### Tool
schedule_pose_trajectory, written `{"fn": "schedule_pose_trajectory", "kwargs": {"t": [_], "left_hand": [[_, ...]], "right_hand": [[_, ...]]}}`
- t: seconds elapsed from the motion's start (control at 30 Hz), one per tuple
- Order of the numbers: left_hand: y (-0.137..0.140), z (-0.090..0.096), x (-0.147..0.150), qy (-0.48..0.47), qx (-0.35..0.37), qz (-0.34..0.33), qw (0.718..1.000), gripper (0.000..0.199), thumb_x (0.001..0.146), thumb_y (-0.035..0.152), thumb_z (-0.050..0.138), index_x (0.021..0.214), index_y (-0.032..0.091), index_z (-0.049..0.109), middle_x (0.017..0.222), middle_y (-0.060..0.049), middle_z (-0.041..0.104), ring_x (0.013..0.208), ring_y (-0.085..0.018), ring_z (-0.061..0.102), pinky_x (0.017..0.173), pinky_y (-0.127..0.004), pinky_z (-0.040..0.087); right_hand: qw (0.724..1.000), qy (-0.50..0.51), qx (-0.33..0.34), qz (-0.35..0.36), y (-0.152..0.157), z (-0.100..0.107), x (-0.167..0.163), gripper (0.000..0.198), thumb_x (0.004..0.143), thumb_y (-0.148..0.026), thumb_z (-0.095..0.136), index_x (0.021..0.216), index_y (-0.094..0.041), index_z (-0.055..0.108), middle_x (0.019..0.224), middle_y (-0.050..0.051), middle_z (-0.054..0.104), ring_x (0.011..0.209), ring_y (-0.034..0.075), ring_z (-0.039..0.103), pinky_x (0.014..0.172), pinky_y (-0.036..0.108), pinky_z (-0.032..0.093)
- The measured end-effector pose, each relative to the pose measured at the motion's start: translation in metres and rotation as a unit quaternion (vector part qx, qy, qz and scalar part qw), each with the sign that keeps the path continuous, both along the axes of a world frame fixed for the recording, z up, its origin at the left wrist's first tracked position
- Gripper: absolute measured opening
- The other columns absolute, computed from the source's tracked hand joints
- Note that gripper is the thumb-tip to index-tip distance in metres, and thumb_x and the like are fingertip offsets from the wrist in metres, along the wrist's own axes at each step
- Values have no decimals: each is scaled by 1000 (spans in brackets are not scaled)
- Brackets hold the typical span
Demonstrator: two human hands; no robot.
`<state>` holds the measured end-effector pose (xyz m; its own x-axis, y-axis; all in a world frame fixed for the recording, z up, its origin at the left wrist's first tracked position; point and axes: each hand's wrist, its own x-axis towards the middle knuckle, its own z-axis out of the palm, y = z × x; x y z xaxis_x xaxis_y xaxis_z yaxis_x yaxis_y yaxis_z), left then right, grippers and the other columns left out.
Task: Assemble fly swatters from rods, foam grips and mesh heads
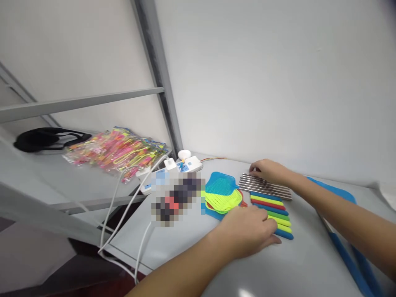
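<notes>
My left hand (pixel 246 229) is closed at the near end of a row of coloured plastic handles (pixel 274 207) in blue, yellow, red and green. The lowest blue handle (pixel 284 235) comes out between its fingertips and thumb. Beyond the handles, several shiny metal rods (pixel 262 187) lie side by side. My right hand (pixel 269 170) rests at the far edge of these rods with its fingers curled down; what its fingertips pinch is hidden. Left of the rods lie fly swatter heads: a blue one (pixel 220 183) and a yellow one (pixel 224 200), with red and blue ones partly underneath.
More blue plastic pieces (pixel 349 247) lie under and beside my right forearm. White power strips (pixel 188 165) with cables stand at the table's left, by a pixelated object (pixel 177 200). A shelf holds bagged colourful items (pixel 120 150) and a black strapped item (pixel 46 139). A wall stands behind.
</notes>
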<state>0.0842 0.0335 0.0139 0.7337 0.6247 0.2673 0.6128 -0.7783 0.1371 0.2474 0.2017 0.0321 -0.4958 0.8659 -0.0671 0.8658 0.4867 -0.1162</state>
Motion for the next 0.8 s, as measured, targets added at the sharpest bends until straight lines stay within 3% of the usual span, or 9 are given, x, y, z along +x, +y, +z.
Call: {"fn": "schedule_pose_trajectory", "kwargs": {"t": [0.13, 0.27, 0.4, 0.5, 0.57, 0.6, 0.73, 0.8], "left_hand": [[4, -8, -6, 8, 18, 16, 1000, 27, 89, 43, 60, 86, 17, 63, 86, -5, 60, 85, -21, 58, 53, -28, 41], [1, -10, -6, 23, 46, 16, 999, 19, 90, 34, 59, 86, 16, 61, 85, -6, 56, 83, -21, 55, 49, -28, 40], [0, -3, -6, 30, 60, 22, 997, 14, 89, 30, 59, 89, 17, 60, 89, -6, 53, 87, -22, 53, 52, -29, 42], [4, 3, -7, 42, 39, 37, 998, 19, 85, 35, 66, 89, 17, 61, 95, -7, 53, 95, -24, 51, 59, -30, 46], [6, 5, -8, 51, 36, 32, 998, 19, 82, 33, 69, 86, 16, 63, 98, -8, 54, 98, -26, 50, 68, -34, 48], [7, 6, -8, 53, 37, 26, 998, 16, 83, 30, 69, 85, 16, 64, 99, -9, 54, 99, -26, 50, 72, -36, 47], [3, 8, -6, 58, 26, 25, 998, 8, 87, 17, 58, 83, 14, 64, 106, -11, 56, 100, -26, 50, 79, -39, 45], [0, 10, -5, 64, 14, 20, 998, 9, 86, 14, 55, 83, 15, 63, 109, -11, 56, 101, -26, 50, 80, -39, 44]], "right_hand": [[1000, 5, -7, 30, 6, -9, -2, 20, 88, -31, 53, 91, -22, 70, 85, 4, 70, 71, 18, 62, 59, 26, 39], [999, 4, 21, 50, 8, -9, -2, 16, 86, -28, 53, 83, -18, 66, 92, 9, 67, 81, 20, 61, 67, 28, 42], [998, 19, 66, 14, 1, 6, 4, 19, 92, -26, 42, 93, -15, 58, 75, 8, 63, 66, 21, 58, 61, 30, 39], [982, 109, 147, -50, -20, 28, 17, 21, 96, -31, 38, 106, -17, 49, 73, 5, 60, 61, 20, 55, 58, 31, 39], [940, 234, 231, -85, -41, 43, 27, 19, 95, -33, 41, 109, -21, 44, 80, 4, 60, 67, 19, 58, 60, 32, 42], [905, 313, 277, -83, -53, 50, 31, 18, 94, -32, 43, 109, -23, 43, 82, 3, 58, 69, 19, 58, 60, 32, 44], [696, 592, 406, 6, -104, 70, 42, 12, 86, -28, 49, 97, -28, 42, 67, -5, 44, 51, 13, 44, 44, 27, 39], [641, 656, 399, 5, -128, 77, 44, 13, 81, -27, 53, 89, -29, 43, 61, -7, 39, 44, 12, 34, 37, 25, 30]]}}
